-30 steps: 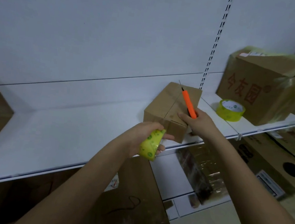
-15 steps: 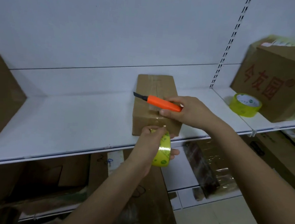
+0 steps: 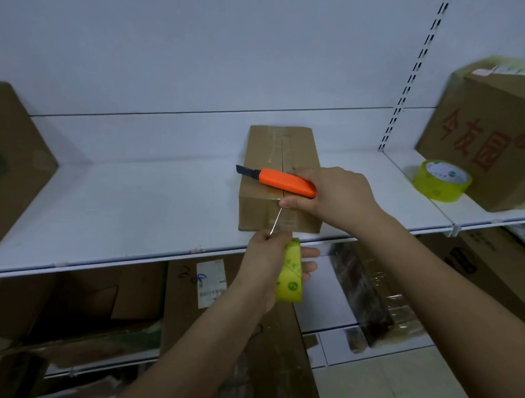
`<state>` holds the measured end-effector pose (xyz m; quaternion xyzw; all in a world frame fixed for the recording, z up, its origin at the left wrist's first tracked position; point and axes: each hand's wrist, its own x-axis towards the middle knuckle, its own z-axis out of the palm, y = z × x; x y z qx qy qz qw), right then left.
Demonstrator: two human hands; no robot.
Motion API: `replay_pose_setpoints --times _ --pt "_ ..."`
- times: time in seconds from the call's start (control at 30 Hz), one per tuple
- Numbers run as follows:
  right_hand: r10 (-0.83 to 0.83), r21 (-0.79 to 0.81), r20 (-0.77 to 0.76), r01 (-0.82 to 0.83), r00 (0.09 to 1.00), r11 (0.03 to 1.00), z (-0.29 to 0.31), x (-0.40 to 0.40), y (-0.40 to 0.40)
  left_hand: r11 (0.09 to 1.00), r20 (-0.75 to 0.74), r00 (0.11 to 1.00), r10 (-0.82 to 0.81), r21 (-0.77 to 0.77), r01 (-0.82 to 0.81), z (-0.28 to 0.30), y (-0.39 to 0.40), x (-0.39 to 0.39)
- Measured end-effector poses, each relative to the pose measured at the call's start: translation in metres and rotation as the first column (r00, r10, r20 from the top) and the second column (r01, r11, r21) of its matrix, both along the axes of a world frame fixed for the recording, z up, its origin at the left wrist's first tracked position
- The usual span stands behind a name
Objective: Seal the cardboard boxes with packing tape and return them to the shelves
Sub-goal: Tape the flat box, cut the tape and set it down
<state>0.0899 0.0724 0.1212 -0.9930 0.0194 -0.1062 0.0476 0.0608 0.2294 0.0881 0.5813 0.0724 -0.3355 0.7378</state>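
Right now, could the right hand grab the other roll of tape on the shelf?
Probably not yet. The right hand already holds the orange knife against the small box. The way to the spare roll looks free.

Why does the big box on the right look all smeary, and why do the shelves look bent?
In the head view, the big printed box at the right edge is smeared by motion blur, while the small box, the orange knife and both hands look sharp; the wide-angle lens bows the shelf edge; the light is dim and bluish, with soft shadows only.
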Motion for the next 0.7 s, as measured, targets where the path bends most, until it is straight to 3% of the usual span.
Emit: replay_pose_setpoints --times 0.3,0.53,0.7 --pt "0.142 -0.112 0.076 -0.133 0.987 0.985 0.017 -0.052 -0.001 0.997 0.004 0.999 0.054 -0.048 -0.054 -0.006 -0.005 -0.009" --pt "0.194 -0.127 -0.101 -0.206 0.976 0.97 0.015 -0.084 -0.01 0.995 0.041 0.996 0.081 -0.061 -0.078 -0.012 -0.006 -0.008" --pt "0.171 -0.132 -0.12 -0.187 0.978 0.973 0.003 -0.087 -0.023 0.997 0.1 0.992 0.081 -0.023 -0.079 -0.018 -0.005 -0.009"
